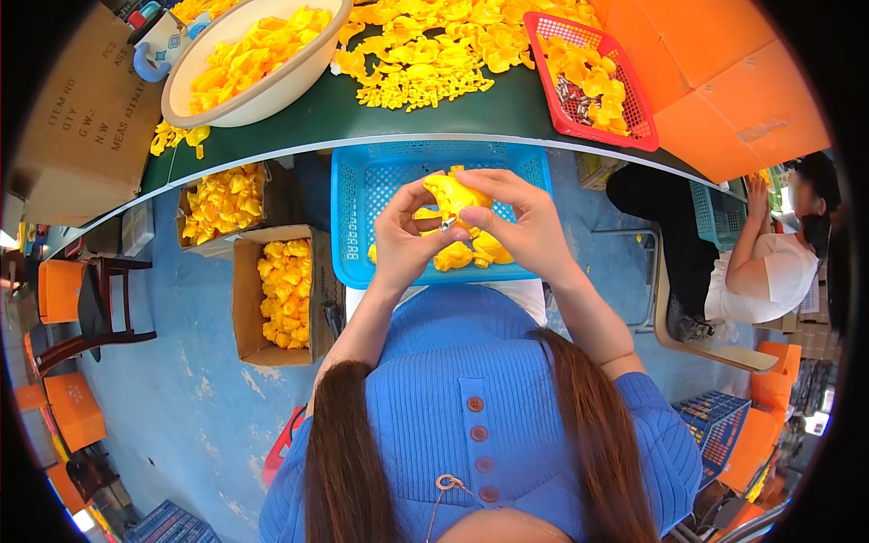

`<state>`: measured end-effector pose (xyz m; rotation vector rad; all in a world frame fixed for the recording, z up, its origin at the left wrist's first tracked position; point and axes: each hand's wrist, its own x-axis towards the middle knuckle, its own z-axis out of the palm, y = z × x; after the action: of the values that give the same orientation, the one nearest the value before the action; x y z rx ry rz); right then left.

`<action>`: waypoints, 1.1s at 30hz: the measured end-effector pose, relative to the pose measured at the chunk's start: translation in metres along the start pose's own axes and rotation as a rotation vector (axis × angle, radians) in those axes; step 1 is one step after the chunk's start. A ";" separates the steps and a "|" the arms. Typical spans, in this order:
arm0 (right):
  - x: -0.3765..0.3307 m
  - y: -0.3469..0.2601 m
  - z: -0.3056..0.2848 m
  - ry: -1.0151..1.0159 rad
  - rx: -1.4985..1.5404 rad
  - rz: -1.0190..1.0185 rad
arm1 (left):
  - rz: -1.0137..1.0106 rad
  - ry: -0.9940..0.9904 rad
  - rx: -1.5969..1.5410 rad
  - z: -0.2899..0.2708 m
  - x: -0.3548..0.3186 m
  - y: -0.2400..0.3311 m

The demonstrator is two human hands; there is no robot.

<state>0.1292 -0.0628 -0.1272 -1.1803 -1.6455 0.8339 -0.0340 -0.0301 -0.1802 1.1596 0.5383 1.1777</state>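
Observation:
Over a blue plastic basket (348, 199), my two hands grip a yellow plastic part (450, 193). My left hand (405, 233) is closed, its fingers along the part's left side and its thumb underneath. At that thumb's tip shows a small silvery metal piece (448, 223); which hand bears it I cannot tell. My right hand (525, 222) closes round the part from the other side, thumb pressed to its front. More yellow plastic parts (455, 257) lie in the basket below, partly hidden by my hands.
Yellow pieces (425, 54) cover much of the green table (299, 136). A cream basin (253, 109) and a red basket (643, 118) with yellow and silvery pieces stand on it. Left are cardboard boxes (249, 312) of yellow parts; right sits a co-worker (769, 271).

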 end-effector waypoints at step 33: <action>-0.004 0.015 0.013 -0.001 -0.281 -0.212 | -0.164 0.077 -0.145 0.000 -0.001 -0.013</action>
<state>0.1221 -0.0624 -0.1461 -1.1659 -1.8947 0.4805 -0.0292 -0.0305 -0.1923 0.9318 0.5851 1.1036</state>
